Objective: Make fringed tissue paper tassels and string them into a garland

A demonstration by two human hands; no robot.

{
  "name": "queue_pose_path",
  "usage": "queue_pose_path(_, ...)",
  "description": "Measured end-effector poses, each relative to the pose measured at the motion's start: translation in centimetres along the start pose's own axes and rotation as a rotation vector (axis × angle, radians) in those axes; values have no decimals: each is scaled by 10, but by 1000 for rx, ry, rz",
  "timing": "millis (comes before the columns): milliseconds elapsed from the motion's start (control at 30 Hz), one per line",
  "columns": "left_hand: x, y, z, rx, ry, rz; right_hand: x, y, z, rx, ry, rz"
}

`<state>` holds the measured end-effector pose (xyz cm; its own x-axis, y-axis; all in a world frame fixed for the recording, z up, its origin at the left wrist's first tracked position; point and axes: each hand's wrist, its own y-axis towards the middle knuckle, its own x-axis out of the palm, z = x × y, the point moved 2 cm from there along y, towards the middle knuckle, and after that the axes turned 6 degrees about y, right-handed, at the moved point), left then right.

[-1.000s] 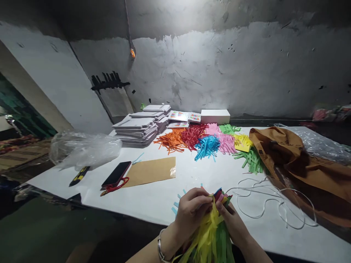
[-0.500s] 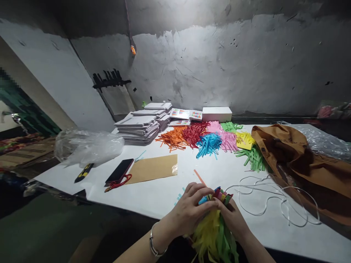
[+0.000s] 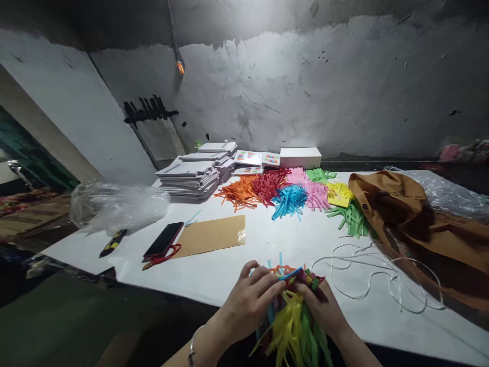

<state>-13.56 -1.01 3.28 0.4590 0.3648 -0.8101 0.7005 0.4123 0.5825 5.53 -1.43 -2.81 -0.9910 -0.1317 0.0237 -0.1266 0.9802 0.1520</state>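
Note:
A bunch of multicoloured paper tassels [image 3: 292,321], mostly yellow and green with some blue, red and orange, hangs over the table's front edge. My left hand [image 3: 254,290] grips its gathered upper left part, fingers bent over the blue and orange strips. On the other side my right hand [image 3: 323,303] is closed on the folded top near the green and dark red strips. The fingertips of both hands are partly hidden by the paper. A white cord [image 3: 351,260] runs from beside the bunch and lies in loose loops to the right.
Piles of fringed paper in orange [image 3: 239,192], red, blue [image 3: 289,200], pink, yellow and green lie behind. Left are a phone [image 3: 164,240], brown card [image 3: 214,237], cutter [image 3: 112,243], plastic bag [image 3: 120,206] and stacked white packets [image 3: 187,178]. Brown cloth [image 3: 401,219] covers the right side.
My left hand has shifted slightly left and lower, its fingers less over the top. More blue and orange strips show at the bunch's upper left. The view has turned a little.

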Motion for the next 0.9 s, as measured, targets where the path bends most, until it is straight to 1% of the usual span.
queue_pose_path(100, 4, 1, -4, -46, 11, 71, 6, -2, 0, -66, -87, -55)
queue_pose_path(200, 9, 2, -7, -26, -60, 103, 10, -7, -3, -121, -140, -79)
queue_pose_path(300, 13, 0, -9, -2, -156, 150, 9, -12, -6, -165, -164, -99)
queue_pose_path(367, 14, -1, -9, 15, -181, 172, 4, -15, -5, -177, -157, -87)
queue_pose_path(433, 15, -1, -7, 30, -151, 177, -1, -17, 0, -179, -141, -36)
queue_pose_path(533, 14, 0, -2, 24, -60, 162, -6, -20, 9, -212, -141, 37)
queue_pose_path(667, 9, 4, -3, -16, 63, 67, -5, -23, 15, -290, -240, 68)
queue_pose_path(733, 4, 7, -6, 0, 128, 41, -5, -25, 14, -313, -294, 94)
queue_pose_path(833, -3, 11, -11, 34, 162, 21, -6, -26, 14, -294, -282, 126)
queue_pose_path(900, -3, 10, -12, 39, 149, -40, -6, -27, 15, -236, -204, 134)
